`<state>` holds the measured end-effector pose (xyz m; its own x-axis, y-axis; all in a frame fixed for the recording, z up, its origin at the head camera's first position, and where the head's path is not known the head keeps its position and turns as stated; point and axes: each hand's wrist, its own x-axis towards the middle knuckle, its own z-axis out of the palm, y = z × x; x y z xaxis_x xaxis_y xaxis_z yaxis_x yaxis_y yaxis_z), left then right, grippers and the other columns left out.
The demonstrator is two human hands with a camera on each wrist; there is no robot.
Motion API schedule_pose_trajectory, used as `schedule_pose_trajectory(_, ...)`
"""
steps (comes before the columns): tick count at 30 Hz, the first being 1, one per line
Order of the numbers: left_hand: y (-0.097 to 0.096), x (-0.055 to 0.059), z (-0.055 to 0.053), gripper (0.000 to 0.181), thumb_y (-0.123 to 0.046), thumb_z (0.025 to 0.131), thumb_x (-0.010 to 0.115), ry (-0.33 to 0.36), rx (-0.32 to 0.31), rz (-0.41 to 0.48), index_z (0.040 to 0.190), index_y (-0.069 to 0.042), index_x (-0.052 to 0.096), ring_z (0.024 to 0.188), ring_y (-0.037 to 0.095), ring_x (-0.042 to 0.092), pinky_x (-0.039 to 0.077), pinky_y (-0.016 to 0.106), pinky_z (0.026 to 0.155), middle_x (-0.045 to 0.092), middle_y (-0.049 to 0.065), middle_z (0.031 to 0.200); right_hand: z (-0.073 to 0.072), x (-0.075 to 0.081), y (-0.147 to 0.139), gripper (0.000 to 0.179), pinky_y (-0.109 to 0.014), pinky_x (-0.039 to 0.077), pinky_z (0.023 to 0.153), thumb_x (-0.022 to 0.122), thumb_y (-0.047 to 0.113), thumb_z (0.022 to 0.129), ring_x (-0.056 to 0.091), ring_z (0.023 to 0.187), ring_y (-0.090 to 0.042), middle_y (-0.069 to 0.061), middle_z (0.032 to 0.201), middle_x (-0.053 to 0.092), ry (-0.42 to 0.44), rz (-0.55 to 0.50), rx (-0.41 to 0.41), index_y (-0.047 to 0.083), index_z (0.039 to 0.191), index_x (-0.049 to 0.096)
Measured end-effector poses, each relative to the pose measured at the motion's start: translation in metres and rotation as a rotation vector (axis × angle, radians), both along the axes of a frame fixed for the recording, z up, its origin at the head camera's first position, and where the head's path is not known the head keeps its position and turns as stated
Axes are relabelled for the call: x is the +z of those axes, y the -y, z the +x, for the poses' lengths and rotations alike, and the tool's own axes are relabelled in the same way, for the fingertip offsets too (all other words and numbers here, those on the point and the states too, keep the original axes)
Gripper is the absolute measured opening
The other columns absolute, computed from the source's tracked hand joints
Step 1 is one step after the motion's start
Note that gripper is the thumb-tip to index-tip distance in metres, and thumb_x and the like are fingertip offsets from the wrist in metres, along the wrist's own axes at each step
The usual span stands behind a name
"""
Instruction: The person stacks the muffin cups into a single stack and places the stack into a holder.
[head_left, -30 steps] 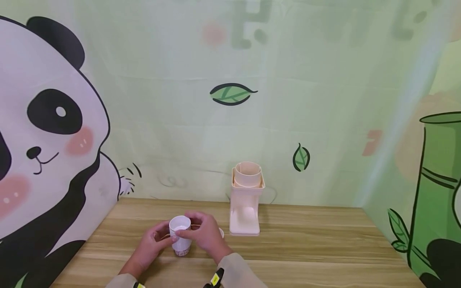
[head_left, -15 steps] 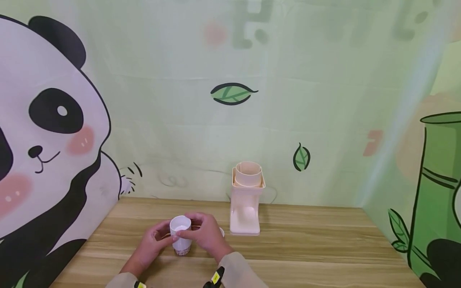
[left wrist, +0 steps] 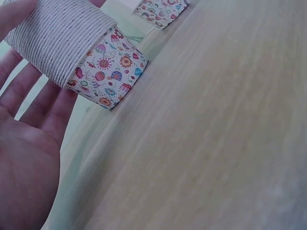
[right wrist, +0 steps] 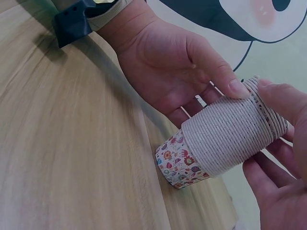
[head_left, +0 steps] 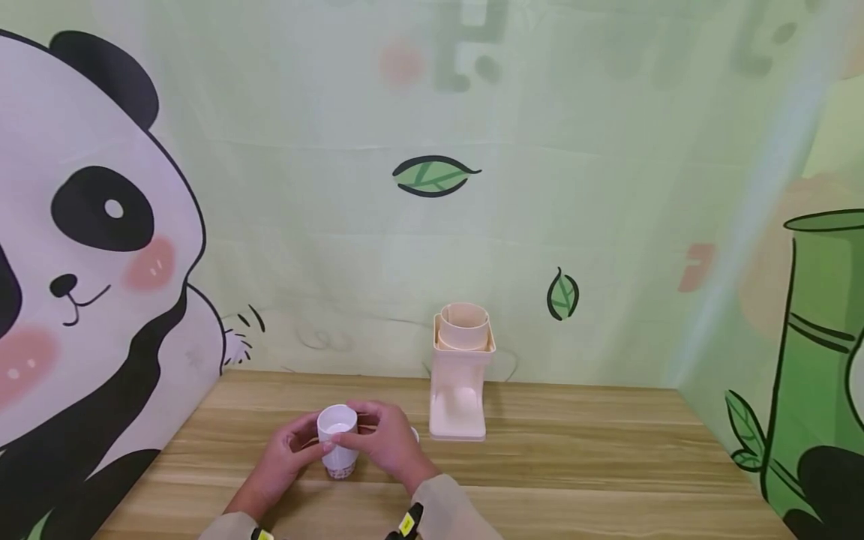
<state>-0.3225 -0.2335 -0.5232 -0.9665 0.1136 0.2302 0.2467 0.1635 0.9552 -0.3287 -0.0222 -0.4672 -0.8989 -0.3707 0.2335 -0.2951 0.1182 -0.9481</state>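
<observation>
A floral-print paper cup [head_left: 340, 469] stands upright on the table between both hands, most of its side wound with white cord [right wrist: 225, 134]. My left hand [head_left: 286, 459] holds the cup from the left, its thumb pressing the cord below the rim and its fingers around the far side. My right hand [head_left: 390, 442] grips it from the right near the rim, thumb in front and fingers behind. In the left wrist view the printed lower band [left wrist: 108, 72] shows under the cord. Within the cup, the white inside is visible in the head view.
Behind my right hand stands another floral-print cup [left wrist: 160, 12], mostly hidden in the head view. A pale pink stand [head_left: 458, 412] with a round pink container [head_left: 464, 330] on top is at the back of the wooden table [head_left: 580, 457]. A panda-printed backdrop [head_left: 304, 225] encloses the table.
</observation>
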Motion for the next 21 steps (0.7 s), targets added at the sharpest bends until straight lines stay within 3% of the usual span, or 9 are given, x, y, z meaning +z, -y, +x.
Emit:
schedule_pose_trajectory(6,0.001,0.0,0.001,0.051,-0.012,0.092,0.075,0.017,0.014,-0.006,0.139,0.0,0.058,0.112,0.002,0.064,0.05,0.02,0.096,0.069,0.009,0.13,0.002,-0.003,-0.004,0.051,-0.034,0.058,0.095,0.085,0.016,0.084,0.072,0.111,-0.026,-0.014,0.12,0.075,-0.037,-0.028,0.001,0.002,0.13,0.068)
schedule_pose_trajectory(14,0.001,-0.001,0.0,0.05,-0.01,0.092,0.075,-0.007,0.011,-0.014,0.138,0.001,0.059,0.11,0.002,0.064,0.05,0.019,0.095,0.072,-0.009,0.119,0.001,-0.006,-0.02,0.05,-0.04,0.053,0.105,0.087,0.024,0.082,0.066,0.121,-0.032,-0.011,0.126,0.073,-0.066,0.0,-0.073,0.007,0.126,0.071)
schedule_pose_trajectory(21,0.002,-0.003,-0.003,0.051,-0.008,0.091,0.074,-0.015,0.008,-0.013,0.138,0.002,0.058,0.109,0.001,0.064,0.051,0.019,0.094,0.071,-0.017,0.115,-0.002,-0.017,-0.043,0.06,-0.049,0.049,0.108,0.092,0.033,0.075,0.062,0.126,-0.031,-0.007,0.131,0.07,-0.165,0.14,-0.207,0.01,0.126,0.071)
